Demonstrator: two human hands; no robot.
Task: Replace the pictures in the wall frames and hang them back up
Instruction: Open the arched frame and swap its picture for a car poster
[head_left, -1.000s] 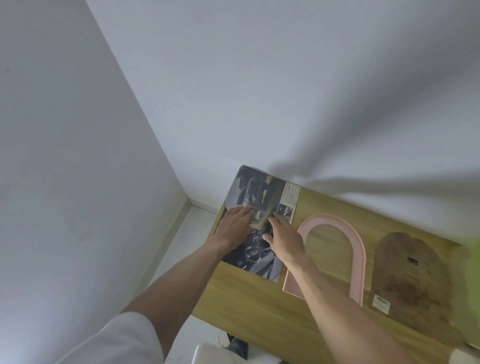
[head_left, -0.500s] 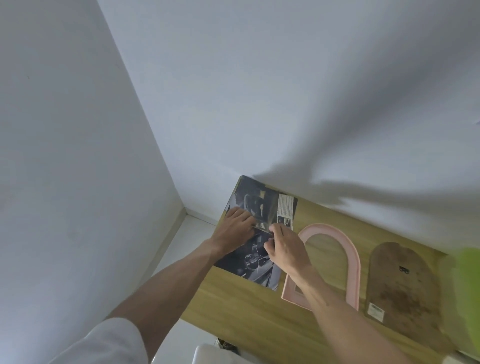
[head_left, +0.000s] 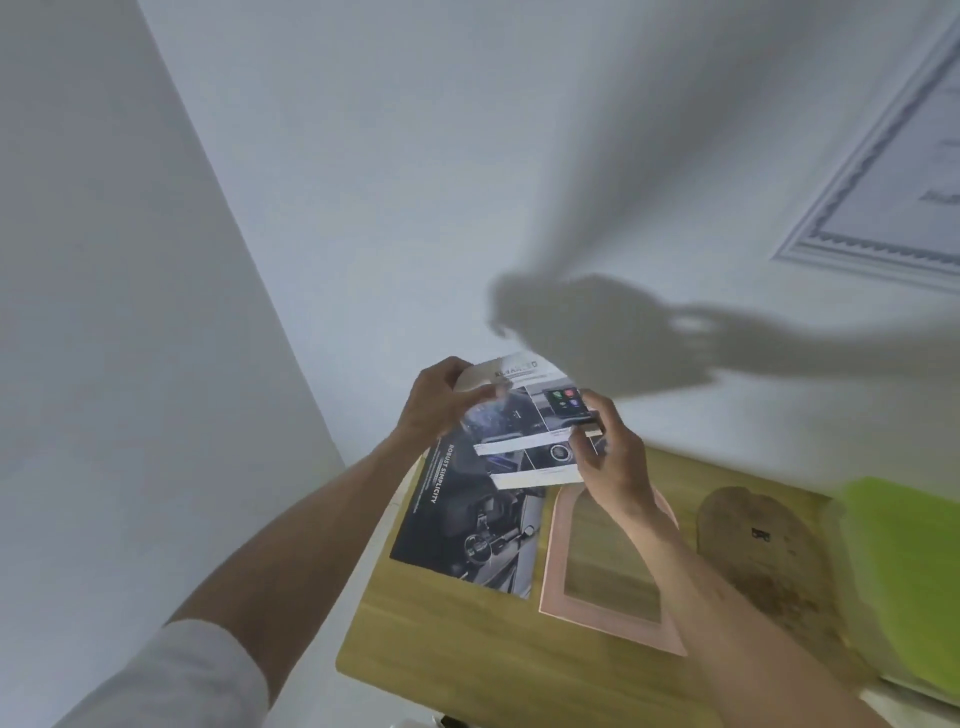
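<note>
A person lifts a printed brochure page (head_left: 524, 431) above the left end of a wooden counter (head_left: 457, 649), the left hand (head_left: 441, 402) gripping its upper left edge and the right hand (head_left: 610, 462) pinching its right edge. Beneath it, a dark car brochure (head_left: 467, 525) lies flat at the counter's left edge, just beside an arched pink picture frame (head_left: 558, 587). The frame's brown backing board (head_left: 769, 551) rests further right, near a blurred green sheet (head_left: 909, 577), with a framed certificate (head_left: 893, 156) on the wall above.
</note>
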